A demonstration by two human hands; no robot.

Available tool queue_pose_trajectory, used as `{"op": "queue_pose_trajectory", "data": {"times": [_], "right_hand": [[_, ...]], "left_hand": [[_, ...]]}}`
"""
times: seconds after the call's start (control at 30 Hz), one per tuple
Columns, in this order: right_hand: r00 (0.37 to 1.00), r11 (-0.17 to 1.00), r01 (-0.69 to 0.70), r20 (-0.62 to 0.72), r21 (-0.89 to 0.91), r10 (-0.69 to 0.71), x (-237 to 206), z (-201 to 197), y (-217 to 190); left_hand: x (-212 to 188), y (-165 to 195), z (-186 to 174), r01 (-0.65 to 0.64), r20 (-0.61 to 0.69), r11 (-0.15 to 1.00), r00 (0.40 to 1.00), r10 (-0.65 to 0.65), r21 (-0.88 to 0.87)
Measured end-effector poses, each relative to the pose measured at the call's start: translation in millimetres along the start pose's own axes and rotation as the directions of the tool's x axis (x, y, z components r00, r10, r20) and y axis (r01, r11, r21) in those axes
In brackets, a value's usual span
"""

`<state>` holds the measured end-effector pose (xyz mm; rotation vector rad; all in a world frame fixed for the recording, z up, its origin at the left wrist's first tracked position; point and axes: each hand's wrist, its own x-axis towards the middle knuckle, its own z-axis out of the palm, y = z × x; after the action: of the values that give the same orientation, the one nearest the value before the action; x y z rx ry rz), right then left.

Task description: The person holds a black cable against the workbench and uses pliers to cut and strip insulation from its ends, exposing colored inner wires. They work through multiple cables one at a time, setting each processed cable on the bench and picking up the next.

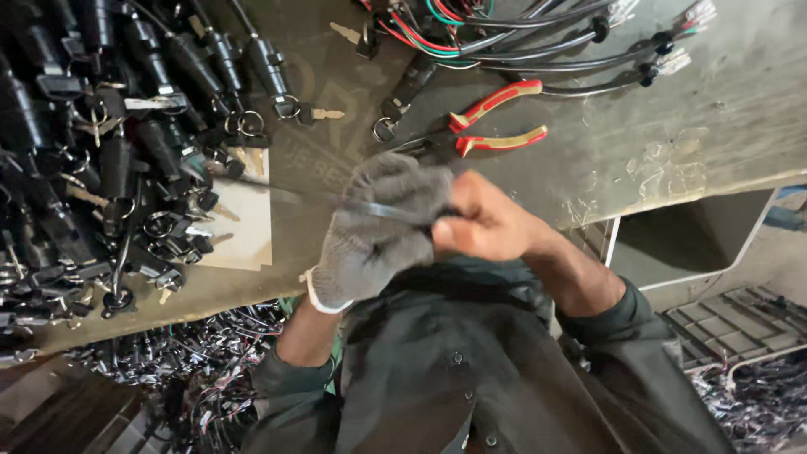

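My left hand (374,231), in a grey knit glove, is closed in a fist just in front of my chest. My bare right hand (483,223) presses against it from the right, fingers also closed. Both grip a thin dark strip (370,208), like a cable tie or a wire, whose free end sticks out to the left over the bench; it is blurred. What else lies inside the fists is hidden. Both hands are held above the front edge of the worn grey bench (672,126).
Red-handled pliers (496,118) lie on the bench just beyond my hands. A heap of black lock switches with keys (109,143) fills the left side. Black wire harnesses with coloured leads (538,34) run along the top. Wire scraps (202,361) cover the floor below.
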<state>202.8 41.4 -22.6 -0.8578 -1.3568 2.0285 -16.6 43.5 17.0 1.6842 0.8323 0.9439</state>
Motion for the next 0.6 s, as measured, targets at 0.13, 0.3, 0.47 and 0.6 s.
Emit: {"op": "queue_pose_trajectory", "data": {"times": [0.13, 0.3, 0.47, 0.6], "right_hand": [[0.955, 0.924, -0.122, 0.298, 0.363, 0.009, -14, 3, 26], [0.994, 0.962, 0.080, 0.044, 0.262, -0.095, -19, 17, 45], [0.830, 0.989, 0.139, -0.540, -0.044, -0.141, 3, 39, 12], [0.837, 0.686, 0.036, -0.353, -0.727, -0.418, 16, 23, -28]], "left_hand": [[-1, -6, -1, -0.099, 0.024, 0.961, 0.994, 0.109, -0.258], [-1, -5, 13, 0.025, -0.107, 0.958, 0.993, -0.058, -0.287], [6, -2, 15, 0.157, -0.062, 0.981, 0.984, -0.164, -0.113], [1, -6, 19, 0.070, -0.297, 0.959, 0.942, -0.154, -0.276]]}}
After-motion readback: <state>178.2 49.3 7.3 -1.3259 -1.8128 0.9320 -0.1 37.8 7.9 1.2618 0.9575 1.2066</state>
